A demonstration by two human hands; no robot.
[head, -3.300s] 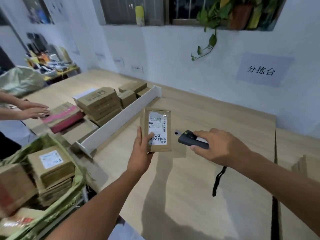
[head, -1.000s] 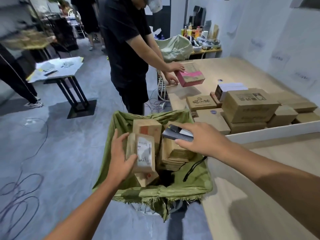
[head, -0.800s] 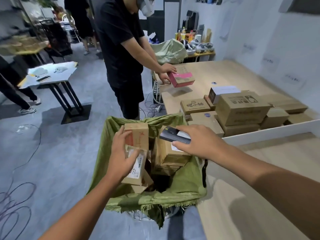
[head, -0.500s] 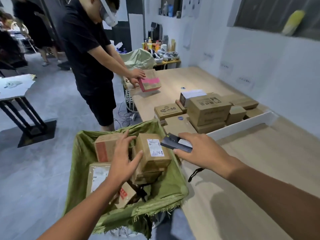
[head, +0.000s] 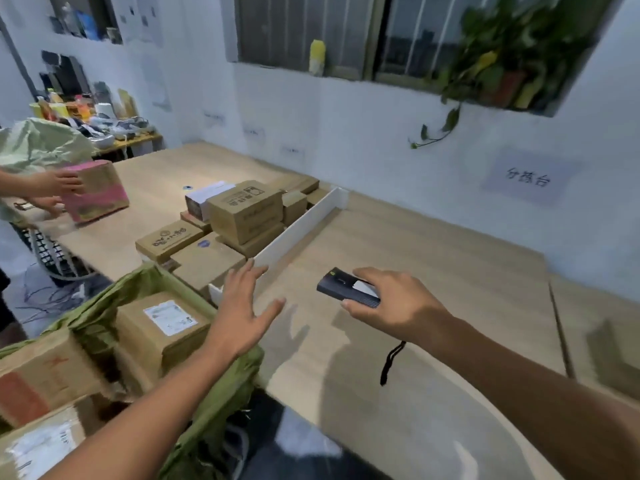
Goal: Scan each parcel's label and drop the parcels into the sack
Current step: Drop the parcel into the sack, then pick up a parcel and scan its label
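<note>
My left hand [head: 242,313] hovers with fingers spread and nothing in it, over the table edge just right of the green sack [head: 214,379]. The sack holds several brown cardboard parcels; the topmost parcel [head: 162,327] shows a white label. My right hand [head: 391,303] grips a dark handheld scanner [head: 346,291] above the wooden table [head: 433,306], its black wrist strap hanging down. More parcels [head: 242,213] are stacked on the table left of a white divider [head: 298,230].
Another person's hands [head: 52,188] hold a brown and pink box [head: 98,192] at the far left of the table. A pale green bag and a cluttered shelf stand behind. A window with a plant is above the white wall.
My left hand let go of the labelled parcel in the sack and has lifted away to the right, fingers spread. My view turned from the sack back to the table. The scanner stays in my right hand.
</note>
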